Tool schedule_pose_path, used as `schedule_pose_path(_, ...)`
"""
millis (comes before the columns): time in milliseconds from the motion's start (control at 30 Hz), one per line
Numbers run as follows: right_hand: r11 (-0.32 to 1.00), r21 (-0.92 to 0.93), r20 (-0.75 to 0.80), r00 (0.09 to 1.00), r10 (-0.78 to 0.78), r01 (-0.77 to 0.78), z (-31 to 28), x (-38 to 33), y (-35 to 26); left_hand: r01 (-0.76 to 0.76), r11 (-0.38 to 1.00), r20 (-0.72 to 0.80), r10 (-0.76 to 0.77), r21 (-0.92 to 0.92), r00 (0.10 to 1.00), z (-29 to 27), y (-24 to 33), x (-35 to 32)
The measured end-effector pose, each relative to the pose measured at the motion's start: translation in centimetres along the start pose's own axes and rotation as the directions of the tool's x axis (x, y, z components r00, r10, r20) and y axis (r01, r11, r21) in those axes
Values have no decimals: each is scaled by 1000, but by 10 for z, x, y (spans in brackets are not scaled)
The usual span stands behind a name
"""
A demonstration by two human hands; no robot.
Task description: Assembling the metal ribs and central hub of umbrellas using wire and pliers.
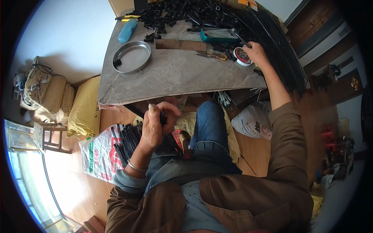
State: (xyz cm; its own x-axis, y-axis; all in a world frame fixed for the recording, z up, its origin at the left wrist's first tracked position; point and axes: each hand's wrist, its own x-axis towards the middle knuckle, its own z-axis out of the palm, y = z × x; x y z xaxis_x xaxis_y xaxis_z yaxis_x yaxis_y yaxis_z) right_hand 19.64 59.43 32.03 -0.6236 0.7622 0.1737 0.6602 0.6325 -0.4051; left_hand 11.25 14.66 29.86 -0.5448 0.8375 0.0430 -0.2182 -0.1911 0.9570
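Observation:
My left hand (155, 126) is held over my lap, its fingers curled round a small black part that they mostly hide. Out over the right side of the table, my right hand (255, 53) is closed on a dark slim tool (241, 38) that slants up and to the left. Just beneath that hand sits a round white tub (243, 57) with a red inner rim and many tiny metal pieces. A teal tray (217, 37) stands beyond it. To its left lies a utility knife (211, 55) with a yellow-brown handle.
Black tubular parts (194, 13) heap along the table's back. Long black rods (272, 46) hang over its right end. A round metal pan (132, 57), a blue case (127, 31) and a flat brown strip (180, 44) lie leftward. More black rods (126, 141) rest by my left leg.

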Motion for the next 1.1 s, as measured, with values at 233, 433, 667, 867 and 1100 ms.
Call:
schedule_pose_path(233, 900, 431, 58, 998, 39, -61, -13, -15, -20, -143, 989, 128, 147, -38, 981, -2, -1, -10)
schedule_pose_path(433, 312, 852, 484, 860, -162, -420, -28, -99, -105, -318, 939, 98, 331, -127, 938, -9, 3, -12)
schedule_pose_path(667, 100, 839, 501, 689, -524, -534, 21, -206, -199, -404, 909, -117, 415, 105, 902, -11, 3, -14)
schedule_pose_path(867, 323, 893, 417, 845, -336, -312, 54, -237, -245, -380, 922, -272, 386, 77, 881, -22, -8, -26)
schedule_pose_path(1100, 530, 841, 76, 949, -307, 104, 71, -257, -272, -375, 925, -365, 369, 57, 855, -9, -12, -40)
